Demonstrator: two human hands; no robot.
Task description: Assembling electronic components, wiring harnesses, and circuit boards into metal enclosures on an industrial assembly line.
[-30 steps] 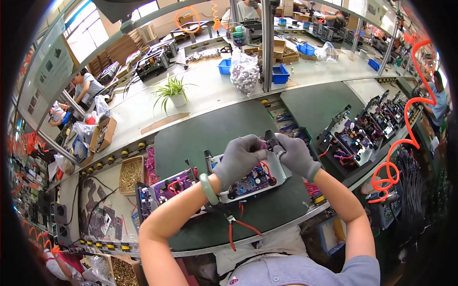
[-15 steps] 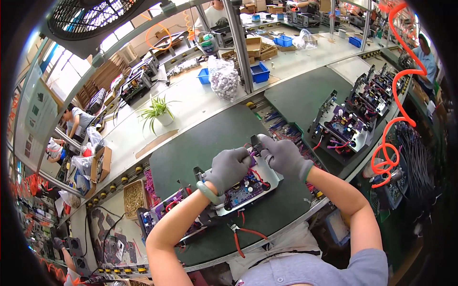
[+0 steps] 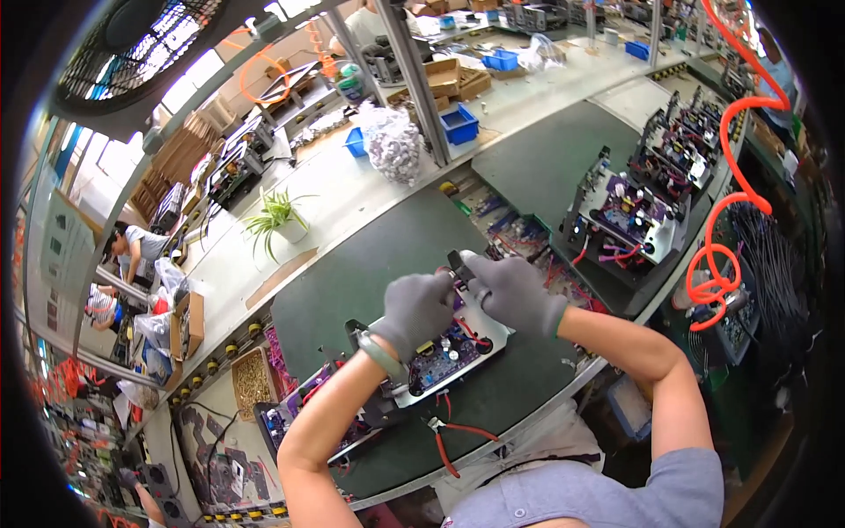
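My left hand [image 3: 417,310], in a grey glove with a pale green bangle at the wrist, has its fingers curled at the far end of an open metal chassis [image 3: 500,333]. What its fingertips pinch there is hidden. Opposite it, my right hand [image 3: 518,292], also gloved in grey, closes on the upright black end piece [image 3: 458,260] of that chassis. A purple circuit board [image 3: 429,368] with red wires lies inside the chassis. Partly under my left forearm sits another similar unit [image 3: 280,415]. Red-handled cutting pliers [image 3: 446,429] lie on the green mat on my side of the chassis.
More chassis with boards [image 3: 627,216] stand on the right mat. Coiled orange air hose [image 3: 715,273] hangs at the right. A box of small brass-coloured parts [image 3: 253,385] is at the left. Beyond the mat are a potted plant [image 3: 280,216], a bag [image 3: 392,145] and a blue bin [image 3: 459,124].
The head view has shifted slightly. Both hands stay at the same end of the chassis, my left fingertips now closer against the black end piece. The pliers lie where they were.
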